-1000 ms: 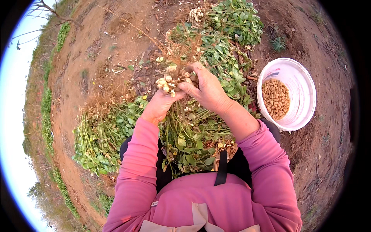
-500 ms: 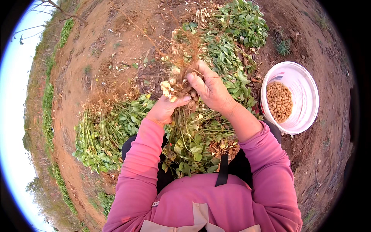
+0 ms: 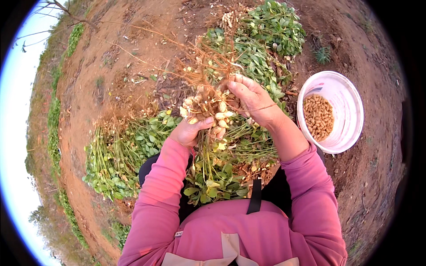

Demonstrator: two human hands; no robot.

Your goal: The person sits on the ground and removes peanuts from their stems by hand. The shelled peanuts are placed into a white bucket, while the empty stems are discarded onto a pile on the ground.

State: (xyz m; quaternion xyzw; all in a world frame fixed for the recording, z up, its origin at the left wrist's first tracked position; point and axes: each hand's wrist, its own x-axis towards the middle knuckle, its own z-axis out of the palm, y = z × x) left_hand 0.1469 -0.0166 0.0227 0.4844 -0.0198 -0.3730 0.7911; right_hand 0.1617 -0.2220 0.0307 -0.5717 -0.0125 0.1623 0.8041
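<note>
My left hand (image 3: 190, 131) is closed around the stems of an uprooted peanut plant (image 3: 207, 146), thumb lying across them just below a cluster of pale peanut pods (image 3: 222, 116). Leafy stems hang down from this grip toward my lap, while the thin brown roots (image 3: 206, 62) point away from me. My right hand (image 3: 257, 99) is at the right side of the cluster, thumb and fingers pinched on the roots. Its fingertips are partly hidden, and I cannot make out whether a loose pod is among them.
To the right stands a white bucket (image 3: 353, 113), partly filled with picked peanuts (image 3: 318, 117). A pile of peanut plants (image 3: 128, 155) lies on the left. Further plants (image 3: 275, 26) lie ahead, some with pods attached. Brown soil (image 3: 111, 57) surrounds them.
The plant has turned in my hands, so more pods and spread roots show. My right hand has shifted slightly right and down, a little apart from the left.
</note>
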